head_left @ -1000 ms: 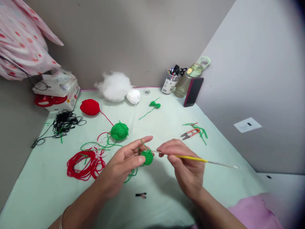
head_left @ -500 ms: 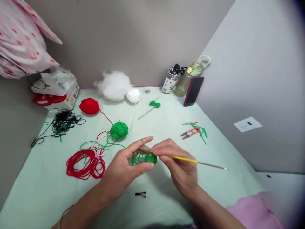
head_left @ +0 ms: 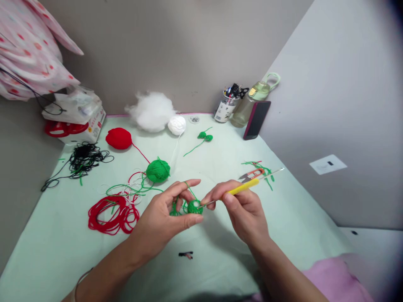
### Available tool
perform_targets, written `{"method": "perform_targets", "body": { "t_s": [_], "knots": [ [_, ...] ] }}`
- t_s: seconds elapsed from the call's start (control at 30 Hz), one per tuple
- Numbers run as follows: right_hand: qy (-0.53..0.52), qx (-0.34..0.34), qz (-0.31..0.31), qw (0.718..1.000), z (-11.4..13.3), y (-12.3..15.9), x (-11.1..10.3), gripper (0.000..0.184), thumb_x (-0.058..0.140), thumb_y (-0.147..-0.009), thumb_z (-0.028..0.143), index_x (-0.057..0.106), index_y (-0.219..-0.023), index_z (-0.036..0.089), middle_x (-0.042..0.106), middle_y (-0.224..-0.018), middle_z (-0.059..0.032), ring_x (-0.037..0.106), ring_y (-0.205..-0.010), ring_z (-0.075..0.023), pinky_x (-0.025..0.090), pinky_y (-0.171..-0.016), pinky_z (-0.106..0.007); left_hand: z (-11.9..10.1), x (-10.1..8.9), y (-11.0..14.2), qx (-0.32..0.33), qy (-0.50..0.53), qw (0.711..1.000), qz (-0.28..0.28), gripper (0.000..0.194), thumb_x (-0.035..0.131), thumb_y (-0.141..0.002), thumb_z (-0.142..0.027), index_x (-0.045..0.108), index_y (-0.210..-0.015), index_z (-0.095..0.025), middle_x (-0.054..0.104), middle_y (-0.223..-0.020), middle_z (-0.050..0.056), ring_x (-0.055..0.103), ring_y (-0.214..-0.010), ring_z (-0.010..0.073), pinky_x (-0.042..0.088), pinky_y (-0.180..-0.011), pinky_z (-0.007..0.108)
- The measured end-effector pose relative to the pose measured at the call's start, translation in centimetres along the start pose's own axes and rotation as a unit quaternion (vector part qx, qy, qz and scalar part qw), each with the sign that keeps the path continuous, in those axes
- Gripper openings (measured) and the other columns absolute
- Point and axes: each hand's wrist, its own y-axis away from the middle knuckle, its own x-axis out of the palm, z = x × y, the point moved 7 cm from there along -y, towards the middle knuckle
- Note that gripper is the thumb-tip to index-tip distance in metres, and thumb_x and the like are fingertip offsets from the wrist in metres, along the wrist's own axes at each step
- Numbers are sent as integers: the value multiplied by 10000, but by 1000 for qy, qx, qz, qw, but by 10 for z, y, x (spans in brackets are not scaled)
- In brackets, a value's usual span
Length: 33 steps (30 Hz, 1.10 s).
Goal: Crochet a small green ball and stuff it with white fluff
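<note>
My left hand [head_left: 170, 207] pinches a small round green crochet piece [head_left: 194, 207] between thumb and fingers. A strand of green yarn [head_left: 190, 188] runs over its raised index finger down to the piece. My right hand [head_left: 241, 207] grips the yellow handle of a crochet hook [head_left: 244, 186]. The hook's thin metal tip reaches left to the green piece and touches its opening; its other metal end points up and right. Behind my left hand sits a green yarn ball [head_left: 158, 170], with loose green strands trailing near it.
Red yarn loops [head_left: 105, 214], a red yarn ball [head_left: 119, 138], a black yarn tangle [head_left: 85, 157] and white stuffing [head_left: 152, 112] lie left and back. Orange thread snips [head_left: 252, 174] rest right, before a phone [head_left: 257, 120] and bottle [head_left: 244, 110]. A small dark clip [head_left: 185, 255] lies in front.
My right hand has moved slightly right and turned, so the hook's far end now points upward instead of down. More of the metal tip shows at the green piece.
</note>
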Motion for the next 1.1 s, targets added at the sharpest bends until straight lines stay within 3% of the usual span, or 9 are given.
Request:
{"method": "perform_targets", "body": {
  "t_s": [0.2,0.5,0.73,1.1],
  "knots": [
    [82,-31,35,996,14,2,1,197,557,-1062,274,748,-1041,232,769,-973,-39,714,-861,-151,591,-807,-290,-2,1,-2,0,-5,1000,2,623,882,-733,-344,702,-1328,-308,585,-962,-5,499,-846,184,416,-825,342],
    [162,-112,78,977,24,6,9,214,526,-1055,177,716,-1133,236,765,-1000,-68,721,-937,-211,583,-815,-380,-4,0,-2,-2,-21,1000,-5,605,869,-731,-316,711,-1315,-300,593,-950,-3,503,-842,188,424,-807,337],
    [86,-64,48,993,16,4,5,197,531,-1065,251,727,-1080,236,769,-995,-72,697,-853,-191,585,-761,-352,-3,-1,-2,-2,-16,1000,0,633,882,-730,-336,699,-1336,-321,587,-953,-7,511,-861,189,436,-843,346],
    [170,-108,84,976,22,3,9,227,515,-1050,145,707,-1132,235,759,-1003,-65,721,-944,-206,578,-818,-369,-5,-1,-2,7,-41,999,-18,583,861,-733,-313,721,-1299,-296,581,-946,-6,523,-873,196,439,-837,345]
  ]
}}
